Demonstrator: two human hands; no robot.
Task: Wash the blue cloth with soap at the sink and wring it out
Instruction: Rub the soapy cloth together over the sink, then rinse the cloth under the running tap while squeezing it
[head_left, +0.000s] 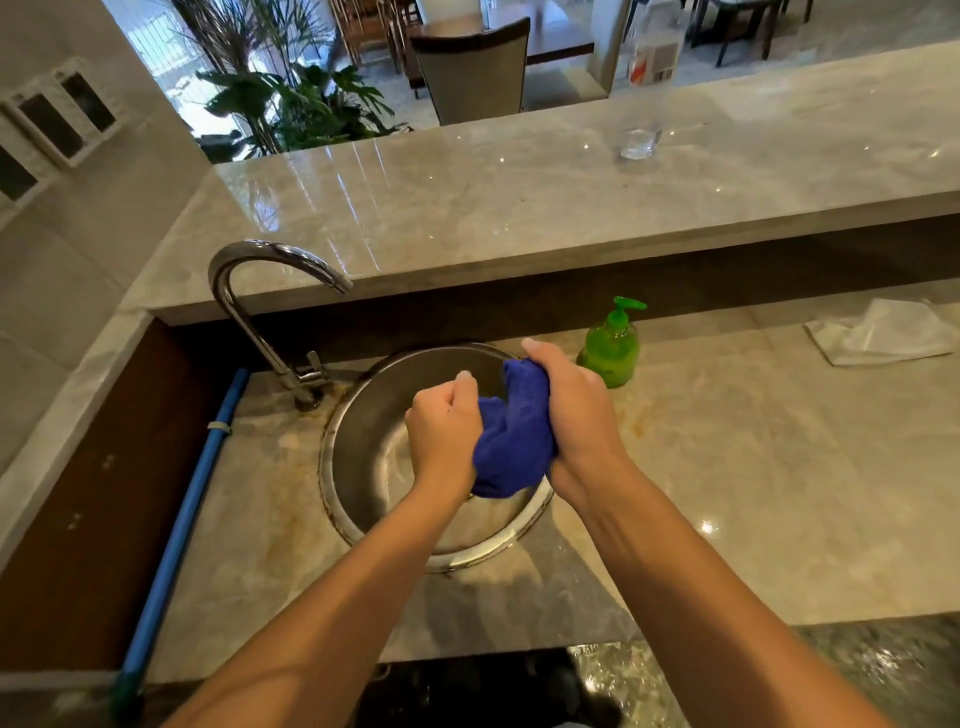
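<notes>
The blue cloth (514, 441) is bunched up between both hands, held over the round steel sink (374, 457). My left hand (444, 423) grips its left end in a fist. My right hand (574, 410) is closed around its right end, with a fold of cloth sticking out at the top. A green soap pump bottle (613, 348) stands on the counter just behind my right hand. The chrome tap (260, 312) curves over the sink's back left, and no water is seen running from it.
A white cloth (883, 335) lies on the counter at the far right. A glass (640, 140) stands on the raised marble ledge (519, 208) behind the sink. A blue pole (182, 519) leans along the counter's left edge.
</notes>
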